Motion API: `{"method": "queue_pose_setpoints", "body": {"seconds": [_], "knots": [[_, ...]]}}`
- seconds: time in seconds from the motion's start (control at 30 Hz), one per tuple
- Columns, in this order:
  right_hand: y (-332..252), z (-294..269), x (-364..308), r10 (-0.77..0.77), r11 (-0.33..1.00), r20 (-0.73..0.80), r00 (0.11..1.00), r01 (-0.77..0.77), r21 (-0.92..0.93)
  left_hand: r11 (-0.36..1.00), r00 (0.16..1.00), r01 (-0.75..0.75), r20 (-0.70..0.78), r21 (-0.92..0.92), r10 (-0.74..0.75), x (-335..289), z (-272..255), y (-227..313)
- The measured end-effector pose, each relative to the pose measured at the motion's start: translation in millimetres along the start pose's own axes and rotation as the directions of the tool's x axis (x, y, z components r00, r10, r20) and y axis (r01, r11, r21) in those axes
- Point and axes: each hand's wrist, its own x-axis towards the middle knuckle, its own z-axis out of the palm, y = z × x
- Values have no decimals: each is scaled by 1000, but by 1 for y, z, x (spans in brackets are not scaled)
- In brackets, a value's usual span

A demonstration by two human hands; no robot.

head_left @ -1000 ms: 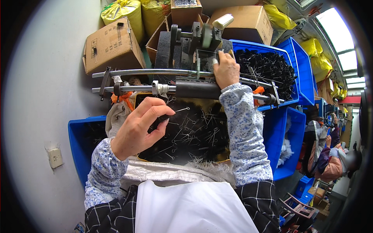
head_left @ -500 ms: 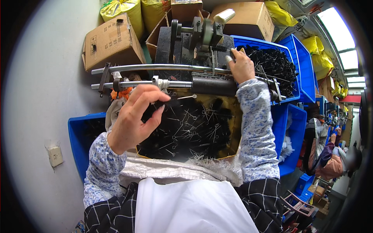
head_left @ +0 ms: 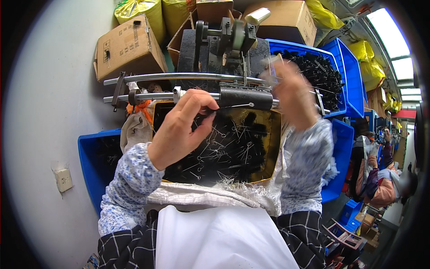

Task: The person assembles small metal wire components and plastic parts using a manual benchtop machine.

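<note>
My left hand (head_left: 186, 122) pinches a small black-bristled wire brush (head_left: 236, 106) between thumb and fingers. The brush's thin wire stem, with a loop at its end, points right across the front of a dark cylinder (head_left: 251, 96) on a bench machine (head_left: 210, 58). Smeared by motion, my right hand (head_left: 293, 89) is over the right end of the machine's metal rails (head_left: 179, 77), beside a blue bin (head_left: 342, 96) heaped with black brushes (head_left: 313, 74). Its fingers are too blurred to read. Below both hands, a yellow tray (head_left: 270, 168) holds many loop-ended brushes.
A second blue bin (head_left: 89, 166) stands at left by the wall, another (head_left: 333, 193) at right with white pieces inside. Cardboard boxes (head_left: 127, 49) and yellow sacks (head_left: 142, 13) crowd the back. White sacking (head_left: 201, 195) lies before the tray. Another person (head_left: 380, 186) sits far right.
My left hand has moved right with the wire brush, whose stem now reaches the dark cylinder. My right hand has left the machine's right side, swinging right and nearer, and is blurred.
</note>
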Motion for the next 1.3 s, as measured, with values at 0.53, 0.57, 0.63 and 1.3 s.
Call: {"method": "queue_pose_setpoints", "body": {"seconds": [0.53, 0.57, 0.63, 1.3], "knots": [[70, 59, 52, -54, 750, -205, 977, -96, -654, 744, 733, -199, 601, 638, -318, -63, 7, -28], [72, 60, 53, -52, 749, -204, 978, -97, -656, 741, 710, -195, 614, 642, -345, -63, 7, -27], [75, 60, 53, -67, 806, -198, 978, -64, -589, 725, 731, -224, 604, 651, -317, -61, 3, -23], [81, 54, 39, 129, 809, -245, 961, -245, -534, 961, 996, 14, 86, 274, -40, -26, -45, 7]]}}
